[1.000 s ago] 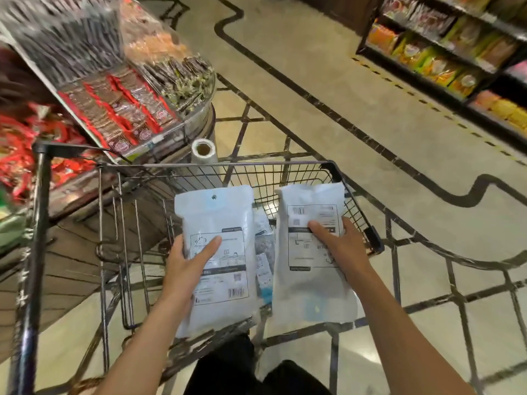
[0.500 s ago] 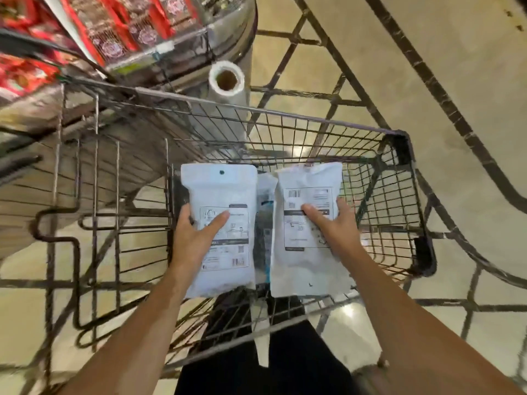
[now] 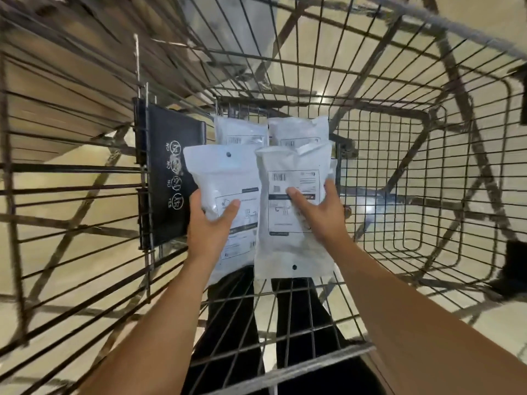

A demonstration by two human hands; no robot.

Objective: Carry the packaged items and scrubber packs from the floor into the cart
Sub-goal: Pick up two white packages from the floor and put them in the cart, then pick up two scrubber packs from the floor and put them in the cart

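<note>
Holding one flat white plastic pouch in each hand: my left hand (image 3: 212, 223) pinches the left pouch (image 3: 228, 201), my right hand (image 3: 319, 215) clamps the right pouch (image 3: 291, 223). Both hang over the dark wire shopping cart (image 3: 427, 166), long axes running away from me. Two more white pouches (image 3: 268, 132) lie just beyond and below on the basket floor. Judged target: beside those. Versus a second ago, both pouches sit deeper inside the basket, view tipped downward.
</note>
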